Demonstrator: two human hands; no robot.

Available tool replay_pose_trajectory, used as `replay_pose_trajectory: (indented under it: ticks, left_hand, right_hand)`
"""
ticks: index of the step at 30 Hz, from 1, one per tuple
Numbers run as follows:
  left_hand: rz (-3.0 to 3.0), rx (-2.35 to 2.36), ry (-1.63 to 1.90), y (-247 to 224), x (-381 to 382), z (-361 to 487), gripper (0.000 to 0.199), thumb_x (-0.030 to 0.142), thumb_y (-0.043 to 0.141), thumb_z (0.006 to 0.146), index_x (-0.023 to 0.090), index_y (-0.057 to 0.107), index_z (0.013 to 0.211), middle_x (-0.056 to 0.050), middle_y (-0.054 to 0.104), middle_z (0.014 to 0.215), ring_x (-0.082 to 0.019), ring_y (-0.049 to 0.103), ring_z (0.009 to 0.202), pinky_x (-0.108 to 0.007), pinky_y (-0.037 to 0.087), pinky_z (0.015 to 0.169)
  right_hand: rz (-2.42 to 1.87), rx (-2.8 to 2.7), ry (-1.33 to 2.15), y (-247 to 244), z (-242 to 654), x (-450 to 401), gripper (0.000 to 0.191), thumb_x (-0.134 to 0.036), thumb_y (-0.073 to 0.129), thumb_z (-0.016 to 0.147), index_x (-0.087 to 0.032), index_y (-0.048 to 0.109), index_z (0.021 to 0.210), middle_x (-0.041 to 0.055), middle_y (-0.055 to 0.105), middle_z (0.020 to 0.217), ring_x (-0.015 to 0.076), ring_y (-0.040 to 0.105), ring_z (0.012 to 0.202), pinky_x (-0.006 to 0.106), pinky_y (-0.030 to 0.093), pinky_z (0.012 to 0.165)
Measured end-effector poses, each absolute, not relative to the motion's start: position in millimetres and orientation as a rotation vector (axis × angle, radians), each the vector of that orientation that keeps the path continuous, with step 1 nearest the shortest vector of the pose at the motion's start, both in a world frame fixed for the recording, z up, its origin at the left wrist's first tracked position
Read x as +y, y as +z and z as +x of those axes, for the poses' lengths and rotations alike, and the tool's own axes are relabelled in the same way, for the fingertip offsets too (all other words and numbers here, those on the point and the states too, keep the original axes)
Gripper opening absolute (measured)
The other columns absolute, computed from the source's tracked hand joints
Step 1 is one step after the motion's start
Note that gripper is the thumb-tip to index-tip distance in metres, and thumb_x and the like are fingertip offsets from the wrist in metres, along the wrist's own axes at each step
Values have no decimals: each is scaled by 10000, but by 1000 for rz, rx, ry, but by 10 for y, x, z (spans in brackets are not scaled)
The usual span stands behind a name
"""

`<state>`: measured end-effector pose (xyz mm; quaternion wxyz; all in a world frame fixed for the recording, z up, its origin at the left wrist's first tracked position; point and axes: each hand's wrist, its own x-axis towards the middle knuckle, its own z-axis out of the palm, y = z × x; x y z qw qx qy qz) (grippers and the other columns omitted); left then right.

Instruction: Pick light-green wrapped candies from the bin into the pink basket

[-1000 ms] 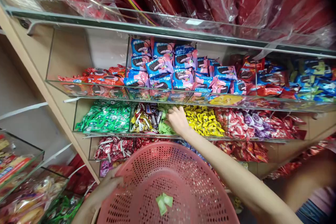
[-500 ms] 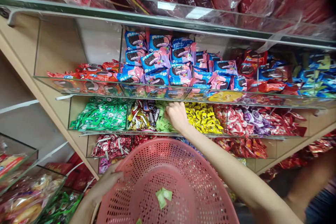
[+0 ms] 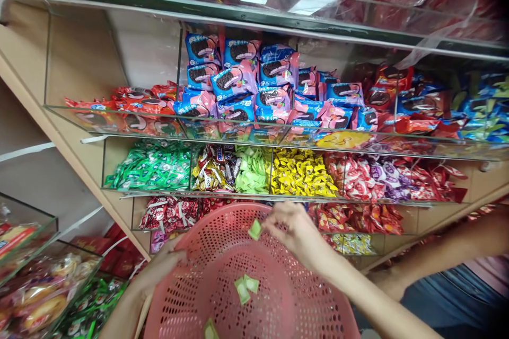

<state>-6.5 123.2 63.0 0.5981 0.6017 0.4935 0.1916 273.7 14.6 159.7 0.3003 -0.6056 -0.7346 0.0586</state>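
My left hand (image 3: 165, 265) is closed on the left rim of a pink plastic basket (image 3: 318, 286) with a perforated wall. Over the basket's far side is my right hand (image 3: 294, 230), slightly blurred, pinching a small green-wrapped candy (image 3: 255, 229) at its fingertips. Two or three more green candies (image 3: 245, 288) lie on the basket floor, and another green candy (image 3: 210, 329) shows at the bottom edge of the view. Just beyond the basket, the shelf bin of light green candies (image 3: 252, 172) sits between chocolate bars (image 3: 222, 161) and yellow candies (image 3: 304, 172).
Green candies (image 3: 155, 167) fill the bin at left; red and purple ones (image 3: 382, 177) fill those at right. Above, a glass-fronted shelf (image 3: 238, 130) holds blue cookie packs (image 3: 238, 77). Another person's arm (image 3: 433, 254) reaches in from the right. Packaged bread (image 3: 43, 296) lies at lower left.
My right hand has come back from the light green candy bin to above the basket, bringing a green candy. My left hand stays on the rim. The other person's arm has moved further into view.
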Motion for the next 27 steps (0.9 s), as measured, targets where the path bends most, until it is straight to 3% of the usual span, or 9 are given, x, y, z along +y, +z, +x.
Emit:
replay_pose_trajectory:
  ticks: [5,9,12,15,21,27]
  left_hand:
    - [1457,1193,525,653,1199,-58,612,123,438,608,186,604,1193,44,551,570,-183,469,668,-252,369,641]
    - [1428,1195,511,648,1211,-70,596,142,443,611,187,614,1180,33,587,600,-203,516,730,-264,388,678]
    - [1430,1162,449,612,1253,-78,564,155,438,631,175,625,1163,41,557,542,-190,493,624,-276,393,655]
    - [1462,1088,429,586,1279,-71,581,118,413,615,165,630,1151,42,533,512,-188,484,641,-276,388,672]
    - [1466,1092,492,604,1240,-77,591,132,417,635,216,598,1192,32,580,689,-188,475,746,-273,368,724]
    - [1403,1113,497,583,1242,-80,638,146,419,625,221,543,1246,16,604,780,-204,466,790,-299,359,781]
  right_hand:
    - [-1660,-2017,460,935,2609,-82,168,-226,567,831,-195,631,678,1,606,726,166,538,766,300,348,705]
    - [-1638,-2061,504,746,2567,-78,255,-240,533,855,-204,637,625,-4,601,670,150,547,726,276,354,667]
    - [-1598,-2022,378,895,2632,29,175,-260,570,839,-230,679,705,-1,635,731,166,554,773,290,353,688]
    - [-1571,-1929,193,1180,2763,227,100,-283,595,830,-242,687,826,-3,653,809,167,548,785,304,350,719]
    - [-1736,-1824,-241,1585,3003,662,130,-294,592,828,-219,698,830,42,605,793,200,511,789,313,337,691]
    - [-1826,-1821,-338,1604,3032,800,148,-312,595,823,-216,708,823,54,584,775,205,500,783,310,329,678]
